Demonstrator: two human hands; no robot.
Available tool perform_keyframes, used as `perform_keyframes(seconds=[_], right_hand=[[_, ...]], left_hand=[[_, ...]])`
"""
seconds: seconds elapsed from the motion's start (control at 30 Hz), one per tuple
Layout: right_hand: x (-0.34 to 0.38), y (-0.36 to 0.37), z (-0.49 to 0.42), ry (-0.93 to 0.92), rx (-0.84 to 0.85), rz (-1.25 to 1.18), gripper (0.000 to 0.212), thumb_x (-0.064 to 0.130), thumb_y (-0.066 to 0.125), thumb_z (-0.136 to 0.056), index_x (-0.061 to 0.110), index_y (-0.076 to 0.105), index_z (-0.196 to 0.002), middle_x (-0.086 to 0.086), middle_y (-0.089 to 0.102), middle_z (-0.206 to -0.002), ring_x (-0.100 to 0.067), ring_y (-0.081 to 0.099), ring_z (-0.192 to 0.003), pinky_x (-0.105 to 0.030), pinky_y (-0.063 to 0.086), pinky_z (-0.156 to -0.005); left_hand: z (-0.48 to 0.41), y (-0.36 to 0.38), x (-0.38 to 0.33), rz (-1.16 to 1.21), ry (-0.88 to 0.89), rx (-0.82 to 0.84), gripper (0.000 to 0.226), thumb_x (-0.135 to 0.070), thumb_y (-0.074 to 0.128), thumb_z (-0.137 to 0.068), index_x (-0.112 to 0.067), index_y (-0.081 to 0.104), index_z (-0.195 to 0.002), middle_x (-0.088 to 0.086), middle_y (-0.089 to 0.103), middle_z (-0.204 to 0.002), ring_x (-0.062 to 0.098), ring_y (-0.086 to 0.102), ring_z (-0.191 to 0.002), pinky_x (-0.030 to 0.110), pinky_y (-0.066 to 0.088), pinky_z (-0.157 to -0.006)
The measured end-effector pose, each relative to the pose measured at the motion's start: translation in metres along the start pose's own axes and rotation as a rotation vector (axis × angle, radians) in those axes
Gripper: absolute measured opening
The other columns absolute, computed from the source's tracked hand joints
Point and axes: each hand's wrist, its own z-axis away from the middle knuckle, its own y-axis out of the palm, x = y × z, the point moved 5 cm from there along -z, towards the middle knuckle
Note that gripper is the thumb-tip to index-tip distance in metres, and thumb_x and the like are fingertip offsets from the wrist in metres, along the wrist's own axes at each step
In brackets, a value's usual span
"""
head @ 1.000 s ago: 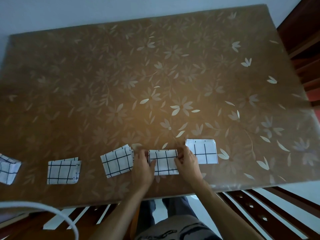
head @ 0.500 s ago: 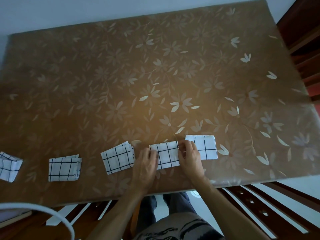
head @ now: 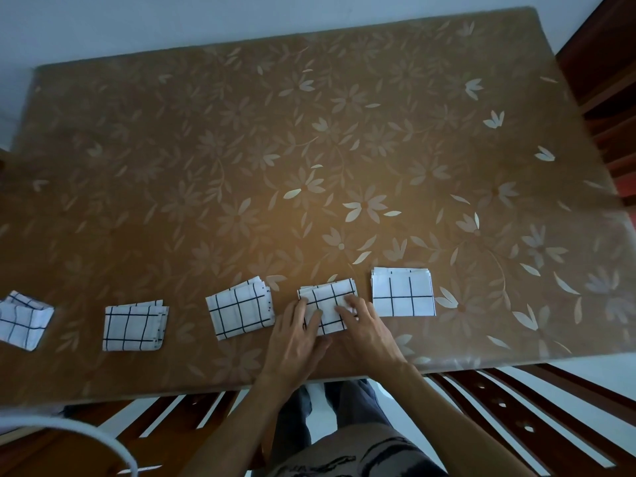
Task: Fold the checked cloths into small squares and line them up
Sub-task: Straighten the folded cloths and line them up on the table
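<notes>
Several white cloths with a black check lie folded in a row along the near edge of the table (head: 309,139). Both my hands rest on the fourth cloth (head: 328,294): my left hand (head: 296,342) presses its left half with flat fingers, and my right hand (head: 364,332) presses its right half. To its right lies a neat folded cloth (head: 402,292). To its left lie a tilted folded cloth (head: 241,308), another folded cloth (head: 134,325), and a looser cloth (head: 22,320) at the left border, partly cut off.
The table carries a brown floral cover. Dark wooden chair slats (head: 516,407) stand below the near edge, and wooden furniture (head: 605,63) stands at the right. A white curved rim (head: 86,438) shows at the bottom left.
Both hands have moved from the cloth's sides onto its top and now press it flat. The cloth sits slightly lower in the row than before.
</notes>
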Motion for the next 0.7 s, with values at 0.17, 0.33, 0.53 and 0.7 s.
perform_keyframes(seconds=[0.17, 0.33, 0.53, 0.7], right_hand=[[0.000, -0.002, 0.001, -0.002, -0.026, -0.025, 0.051, 0.039, 0.066, -0.075, 0.003, 0.065, -0.112, -0.025, 0.058, -0.125, -0.038, 0.064, -0.104, -0.041, 0.060, -0.057], [0.001, -0.006, -0.009, 0.049, -0.030, -0.007, 0.053, 0.022, 0.083, -0.067, 0.002, 0.065, -0.113, -0.025, 0.055, -0.129, -0.040, 0.062, -0.108, -0.041, 0.059, -0.062], [0.011, -0.007, -0.011, 0.037, -0.096, 0.039, 0.047, 0.026, 0.083, -0.069, 0.005, 0.067, -0.108, -0.020, 0.061, -0.123, -0.037, 0.064, -0.102, -0.042, 0.058, -0.070], [0.056, -0.013, -0.033, 0.011, -0.037, -0.185, 0.037, 0.035, 0.047, -0.089, 0.010, 0.066, -0.108, -0.008, 0.064, -0.102, -0.025, 0.060, -0.087, -0.037, 0.054, -0.068]], left_hand=[[-0.012, -0.001, -0.001, -0.040, 0.004, 0.012, 0.060, -0.019, 0.084, -0.071, -0.015, 0.053, -0.123, 0.019, 0.052, -0.134, 0.033, 0.057, -0.116, 0.042, 0.056, -0.088], [-0.024, 0.000, -0.004, -0.052, 0.019, -0.007, 0.049, -0.014, 0.075, -0.077, -0.013, 0.056, -0.121, 0.021, 0.054, -0.135, 0.035, 0.058, -0.117, 0.043, 0.055, -0.089], [-0.006, -0.006, -0.002, 0.011, 0.003, -0.072, 0.039, -0.030, 0.056, -0.095, -0.015, 0.053, -0.132, 0.016, 0.050, -0.142, 0.030, 0.050, -0.127, 0.043, 0.049, -0.100], [0.013, -0.032, 0.033, 0.019, -0.127, -0.204, 0.033, -0.027, 0.048, -0.099, -0.015, 0.056, -0.128, 0.011, 0.053, -0.139, 0.027, 0.049, -0.131, 0.042, 0.042, -0.109]])
